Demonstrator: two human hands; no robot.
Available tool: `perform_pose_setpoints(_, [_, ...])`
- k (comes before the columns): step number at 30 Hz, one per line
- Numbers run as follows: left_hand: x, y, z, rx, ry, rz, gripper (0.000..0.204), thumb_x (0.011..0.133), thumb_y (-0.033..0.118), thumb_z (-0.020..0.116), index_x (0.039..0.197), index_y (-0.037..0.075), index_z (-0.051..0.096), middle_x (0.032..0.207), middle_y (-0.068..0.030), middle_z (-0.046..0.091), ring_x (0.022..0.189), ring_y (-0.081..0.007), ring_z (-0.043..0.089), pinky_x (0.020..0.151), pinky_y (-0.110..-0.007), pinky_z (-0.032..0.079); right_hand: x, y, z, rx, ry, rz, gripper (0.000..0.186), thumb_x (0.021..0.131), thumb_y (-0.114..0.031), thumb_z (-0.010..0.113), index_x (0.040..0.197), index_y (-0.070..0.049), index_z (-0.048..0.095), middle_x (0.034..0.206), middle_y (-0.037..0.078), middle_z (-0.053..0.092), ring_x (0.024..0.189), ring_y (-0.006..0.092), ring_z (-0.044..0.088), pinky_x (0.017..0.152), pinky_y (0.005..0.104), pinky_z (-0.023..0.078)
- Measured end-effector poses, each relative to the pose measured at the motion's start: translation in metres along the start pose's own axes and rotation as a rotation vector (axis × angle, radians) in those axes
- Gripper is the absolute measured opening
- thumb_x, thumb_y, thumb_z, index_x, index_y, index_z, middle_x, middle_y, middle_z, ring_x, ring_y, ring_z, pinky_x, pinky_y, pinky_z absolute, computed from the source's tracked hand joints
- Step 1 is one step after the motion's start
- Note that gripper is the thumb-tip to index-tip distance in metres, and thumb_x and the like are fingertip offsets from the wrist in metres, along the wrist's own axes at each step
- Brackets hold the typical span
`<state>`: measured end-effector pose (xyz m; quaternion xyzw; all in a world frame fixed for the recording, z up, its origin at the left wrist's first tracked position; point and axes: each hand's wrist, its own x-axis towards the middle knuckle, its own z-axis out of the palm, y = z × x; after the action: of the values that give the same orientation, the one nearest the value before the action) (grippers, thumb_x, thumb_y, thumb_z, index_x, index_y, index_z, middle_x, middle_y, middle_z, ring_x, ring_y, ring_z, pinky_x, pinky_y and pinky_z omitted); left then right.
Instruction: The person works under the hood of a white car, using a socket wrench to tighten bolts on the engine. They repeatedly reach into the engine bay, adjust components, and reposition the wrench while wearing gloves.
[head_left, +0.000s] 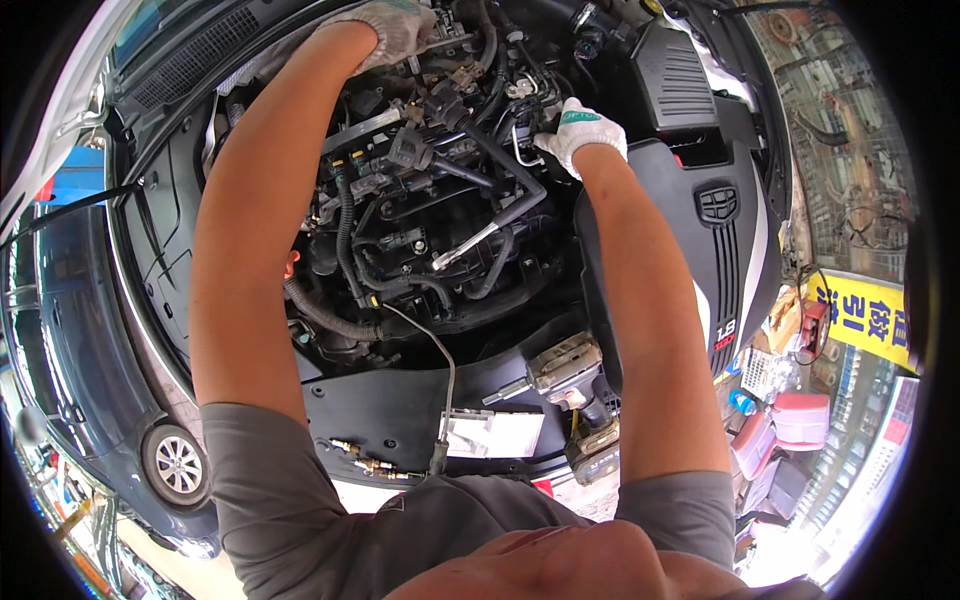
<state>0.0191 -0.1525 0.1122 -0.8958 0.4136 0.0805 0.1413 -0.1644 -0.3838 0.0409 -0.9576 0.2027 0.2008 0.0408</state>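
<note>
Far to the left a dark blue car (70, 330) stands parked beside the open engine bay (430, 200), its wheel (178, 465) low in the view. The person leans over the bay with both bare forearms stretched forward, each hand in a white knit glove.

The left hand (395, 30) reaches deep to the back of the bay, fingers curled down over hoses and fittings there; the glove hides what lies under it, so I cannot tell whether it grips anything or only presses on it. Below that arm, black ignition coils (415, 150) lie pulled out and tilted across the top of the engine, among ribbed hoses and wiring. A silver wrench (470, 245) rests slantwise on the engine between the two arms.

On the black front panel near the person's chest lie a few small brass-coloured fittings (365, 462), a white paper sheet (495, 435), and just right of it a cordless impact wrench (570, 385) lying on its side.

The right hand (580, 130) is closed around a thin bent metal pipe (525, 150) at the engine's right side, fingers pinched on it. Further right the black plastic engine cover (720, 230) rests propped up against the bay's edge. Beyond it, red and pink boxes (795, 420) sit on the ground.
</note>
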Motion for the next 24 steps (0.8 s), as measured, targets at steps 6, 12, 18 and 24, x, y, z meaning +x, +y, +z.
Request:
perform_pose_setpoints(6, [-0.005, 0.003, 0.008, -0.131, 0.004, -0.216, 0.039, 0.107, 0.042, 0.050, 0.135, 0.020, 0.065, 0.136, -0.0068, 0.064, 0.124, -0.0293, 0.062, 0.105, -0.046, 0.050, 0.002, -0.002, 0.001, -0.034, -0.007, 0.029, 0.064, 0.094, -0.058, 0.067, 0.137, -0.012, 0.055, 0.125, 0.010, 0.073, 0.119, 0.0296, 0.069, 0.100, 0.0422, 0.055])
perform_pose_setpoints(12, [-0.010, 0.011, 0.005, -0.246, 0.048, -0.133, 0.041, 0.108, 0.045, 0.047, 0.133, 0.020, 0.068, 0.127, -0.0079, 0.070, 0.115, -0.0296, 0.067, 0.098, -0.046, 0.053, 0.005, 0.001, 0.005, -0.015, 0.011, -0.010, 0.066, 0.094, -0.059, 0.067, 0.136, -0.010, 0.054, 0.126, 0.010, 0.072, 0.120, 0.0305, 0.068, 0.101, 0.0428, 0.054])
perform_pose_setpoints(18, [0.002, 0.002, 0.004, -0.125, -0.009, -0.075, 0.045, 0.108, 0.047, 0.048, 0.131, 0.013, 0.067, 0.123, -0.0123, 0.071, 0.111, -0.0310, 0.068, 0.096, -0.045, 0.053, 0.004, 0.001, 0.004, -0.018, 0.011, -0.005, 0.065, 0.093, -0.058, 0.069, 0.136, -0.011, 0.054, 0.127, 0.010, 0.072, 0.121, 0.0304, 0.068, 0.101, 0.0430, 0.054])
perform_pose_setpoints(24, [0.011, -0.006, 0.027, -0.132, 0.041, -0.185, 0.037, 0.109, 0.040, 0.048, 0.130, 0.017, 0.068, 0.118, -0.0116, 0.071, 0.111, -0.0308, 0.068, 0.096, -0.044, 0.053, 0.005, -0.003, 0.004, 0.001, 0.006, -0.004, 0.065, 0.093, -0.057, 0.069, 0.135, -0.010, 0.054, 0.126, 0.010, 0.072, 0.121, 0.0305, 0.067, 0.101, 0.0425, 0.054])
